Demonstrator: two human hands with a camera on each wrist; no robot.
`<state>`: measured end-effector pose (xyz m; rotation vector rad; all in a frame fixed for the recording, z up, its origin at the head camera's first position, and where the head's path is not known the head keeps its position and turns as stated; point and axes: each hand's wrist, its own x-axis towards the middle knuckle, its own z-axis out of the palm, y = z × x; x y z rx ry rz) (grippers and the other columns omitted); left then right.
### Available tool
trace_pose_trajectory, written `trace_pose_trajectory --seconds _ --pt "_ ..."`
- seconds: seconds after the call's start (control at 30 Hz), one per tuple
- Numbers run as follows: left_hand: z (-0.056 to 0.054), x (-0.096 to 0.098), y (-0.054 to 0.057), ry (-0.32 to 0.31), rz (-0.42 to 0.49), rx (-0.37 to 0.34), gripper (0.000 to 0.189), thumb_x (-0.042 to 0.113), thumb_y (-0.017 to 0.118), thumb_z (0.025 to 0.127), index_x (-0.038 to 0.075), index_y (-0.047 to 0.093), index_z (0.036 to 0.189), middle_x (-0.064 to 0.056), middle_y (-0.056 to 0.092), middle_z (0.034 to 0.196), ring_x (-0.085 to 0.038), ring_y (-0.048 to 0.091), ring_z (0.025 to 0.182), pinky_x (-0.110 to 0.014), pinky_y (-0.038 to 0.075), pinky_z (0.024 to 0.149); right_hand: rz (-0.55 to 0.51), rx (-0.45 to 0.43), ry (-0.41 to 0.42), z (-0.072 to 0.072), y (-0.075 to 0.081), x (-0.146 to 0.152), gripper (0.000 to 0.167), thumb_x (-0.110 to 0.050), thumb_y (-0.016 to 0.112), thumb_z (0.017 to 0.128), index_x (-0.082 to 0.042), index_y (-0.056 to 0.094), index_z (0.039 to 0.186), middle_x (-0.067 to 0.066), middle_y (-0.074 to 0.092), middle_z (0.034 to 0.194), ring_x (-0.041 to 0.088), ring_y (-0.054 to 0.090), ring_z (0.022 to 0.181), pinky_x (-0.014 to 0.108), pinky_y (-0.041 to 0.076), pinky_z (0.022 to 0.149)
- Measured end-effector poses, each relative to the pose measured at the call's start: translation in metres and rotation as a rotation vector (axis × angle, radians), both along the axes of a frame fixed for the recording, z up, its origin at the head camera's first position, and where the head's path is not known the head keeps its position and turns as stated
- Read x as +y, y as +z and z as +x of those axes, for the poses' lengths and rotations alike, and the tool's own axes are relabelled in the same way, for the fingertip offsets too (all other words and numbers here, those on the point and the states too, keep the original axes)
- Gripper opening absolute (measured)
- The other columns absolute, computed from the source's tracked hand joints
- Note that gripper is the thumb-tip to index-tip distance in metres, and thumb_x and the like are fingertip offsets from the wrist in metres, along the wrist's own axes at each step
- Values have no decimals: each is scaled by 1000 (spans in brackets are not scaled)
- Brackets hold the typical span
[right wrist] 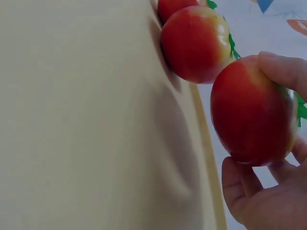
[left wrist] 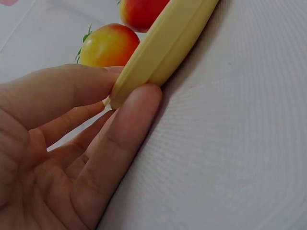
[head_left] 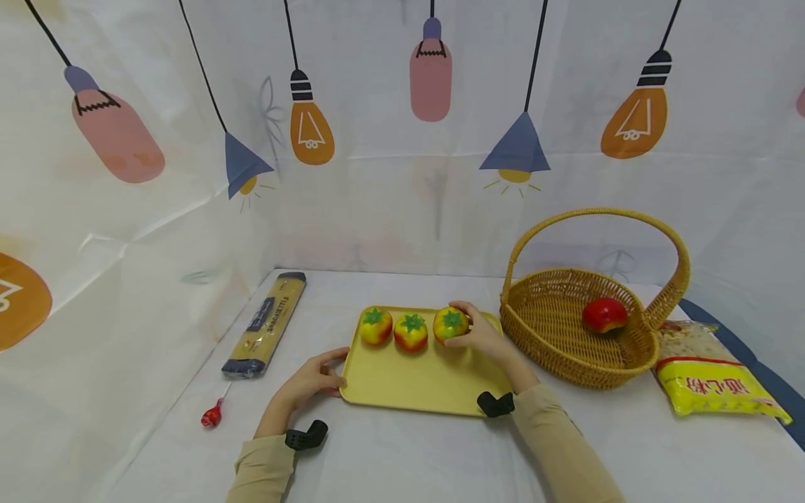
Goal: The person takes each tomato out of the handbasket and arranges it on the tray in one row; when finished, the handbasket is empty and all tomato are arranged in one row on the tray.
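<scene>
A shallow yellow tray [head_left: 409,384] lies on the white table, two red-and-yellow tomatoes with green leafy tops along its far side: one tomato [head_left: 376,327] at the far left corner, another tomato [head_left: 411,333] beside it. My right hand [head_left: 484,339] grips a third tomato [right wrist: 254,112] between thumb and fingers, over the tray's far right part. In the right wrist view a shadow falls on the tray below this tomato. At the tray's left edge, my left hand [head_left: 312,379] pinches the rim [left wrist: 158,52] between thumb and fingers.
Right of the tray stands a wicker basket [head_left: 547,342] with a tall handle and a red fruit [head_left: 605,315] inside. Beyond it lies a yellow-labelled food bag [head_left: 717,384]. To the left are a spaghetti pack [head_left: 267,325] and a red-wrapped lollipop [head_left: 212,416].
</scene>
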<state>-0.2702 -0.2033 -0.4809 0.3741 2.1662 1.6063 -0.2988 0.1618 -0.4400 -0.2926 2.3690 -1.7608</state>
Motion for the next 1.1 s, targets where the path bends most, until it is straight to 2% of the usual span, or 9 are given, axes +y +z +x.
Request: trace_pose_trajectory --seconds 0.4,0.63,1.0,1.1 --pt "3 1 3 -4 9 -8 71 5 65 81 -1 30 143 -6 59 71 -16 59 66 -28 55 63 16 -5 11 -5 -13 -2 83 -9 78 72 -8 32 142 15 30 143 38 37 121 49 34 100" --pt "1 1 2 -3 7 -4 71 6 67 80 0 31 142 -6 59 71 -15 60 67 -28 55 63 16 18 38 -6 -14 -4 82 -8 75 75 -5 28 143 19 27 145 42 35 124 52 33 101" --pt "1 0 2 1 3 -3 71 6 66 81 0 31 142 -6 59 71 -16 60 67 -28 55 64 2 -9 31 -9 -20 -7 84 -5 73 76 -7 25 145 18 24 146 40 37 124 51 32 102" --pt "3 2 7 1 4 -8 70 3 65 81 -2 31 142 -6 59 71 -16 60 67 -28 55 63 -3 -16 38 -7 -17 -7 83 -5 72 77 -7 25 145 21 23 146 42 36 124 51 33 102"
